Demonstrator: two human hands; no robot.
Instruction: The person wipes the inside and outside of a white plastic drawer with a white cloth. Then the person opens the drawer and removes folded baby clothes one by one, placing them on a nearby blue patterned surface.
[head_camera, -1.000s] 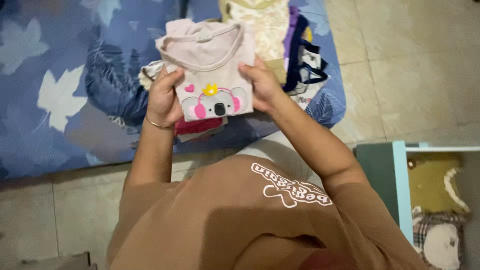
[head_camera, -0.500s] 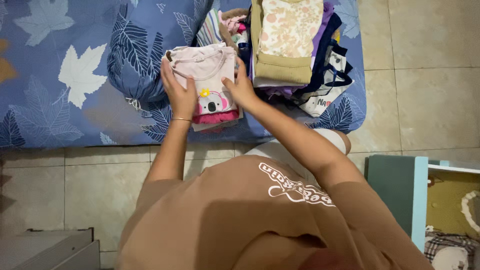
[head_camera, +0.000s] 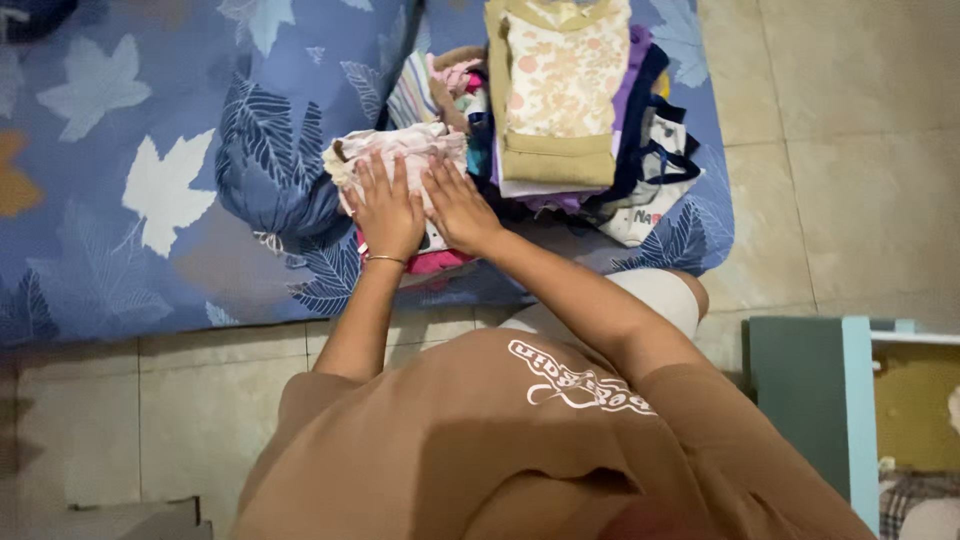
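A folded pale pink cotton child's shirt (head_camera: 400, 147) is lying on top of a short stack of folded clothes, a bright pink garment (head_camera: 437, 263) showing at the stack's near edge, on the blue leaf-print bed sheet (head_camera: 130, 190) near the bed's near side. Both hands are pressing flat on the shirt: the left hand (head_camera: 385, 210), with a thin gold bangle (head_camera: 384, 259) at its wrist, is lying palm down with its fingers (head_camera: 370, 175) spread, and the right hand (head_camera: 458, 207) is lying just beside it, touching it, fingers (head_camera: 437, 177) extended and slightly apart. Neither hand is pinching cloth. Just right of the shirt, a taller pile is standing, topped by a folded cream floral top with tan trim (head_camera: 560, 90). A dark blue leaf-print pillow (head_camera: 268, 150) is sitting just left. The beige tiled floor (head_camera: 850, 150) is lying beyond.
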